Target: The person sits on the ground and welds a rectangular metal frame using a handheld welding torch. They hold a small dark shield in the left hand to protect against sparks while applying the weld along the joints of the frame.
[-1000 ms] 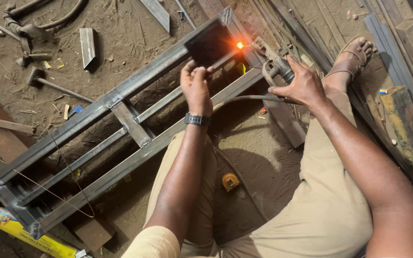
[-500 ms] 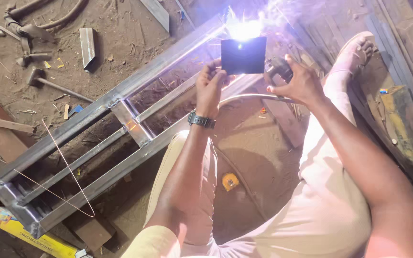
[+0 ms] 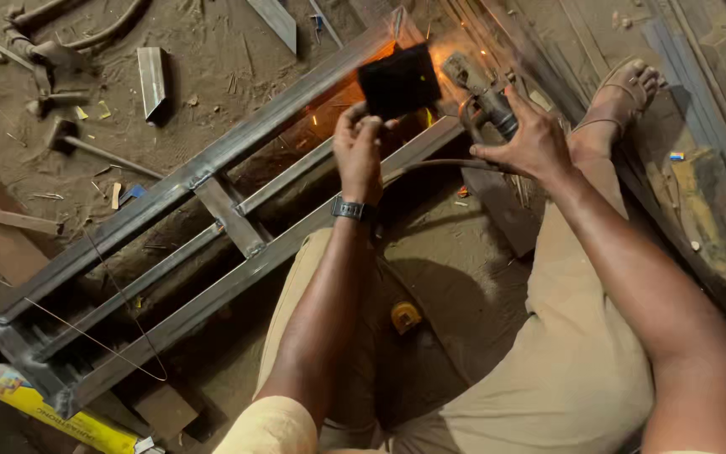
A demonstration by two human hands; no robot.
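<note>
With the left hand (image 3: 361, 143) pinching a dark filter plate (image 3: 399, 80) and the right hand (image 3: 531, 139) clenched on the electrode holder (image 3: 482, 91) at the steel frame's (image 3: 212, 168) far corner on the floor, sparks could burn bare fingers.

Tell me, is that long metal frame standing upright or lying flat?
Lying flat. The metal frame stretches along the dirt floor, its rails level, with the person's legs tucked beside it.

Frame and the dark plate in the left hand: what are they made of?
The frame looks like bare steel tube: grey, dull sheen, darkened joints. The dark plate in the left hand looks like opaque black glass or plastic; which one is unclear.
</note>
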